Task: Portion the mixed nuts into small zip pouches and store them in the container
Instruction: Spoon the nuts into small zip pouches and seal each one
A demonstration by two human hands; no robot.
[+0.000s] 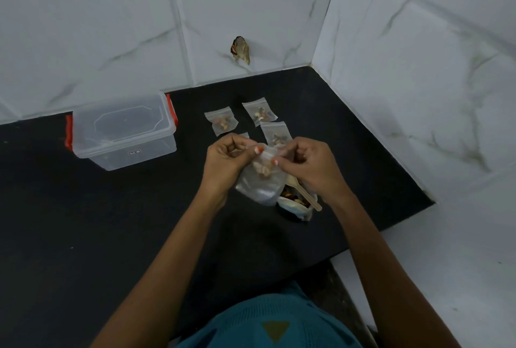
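My left hand (227,162) and my right hand (310,165) both pinch the top edge of a small clear zip pouch (264,170) with a few nuts inside, held above the black counter. Under it lies a bundle of clear plastic pouches (258,191). An open bag of mixed nuts (297,204) with a wooden spoon (305,195) in it stands below my right hand. Three filled pouches lie beyond my hands: the left pouch (222,121), the far pouch (259,113) and the near pouch (276,132). A clear lidded container (122,131) with red clips stands to the left.
The black counter (111,222) meets white marble-look tile walls at the back and the right. A hole in the back wall tile (240,49) shows above the pouches. The counter's front edge (377,232) runs diagonally at lower right.
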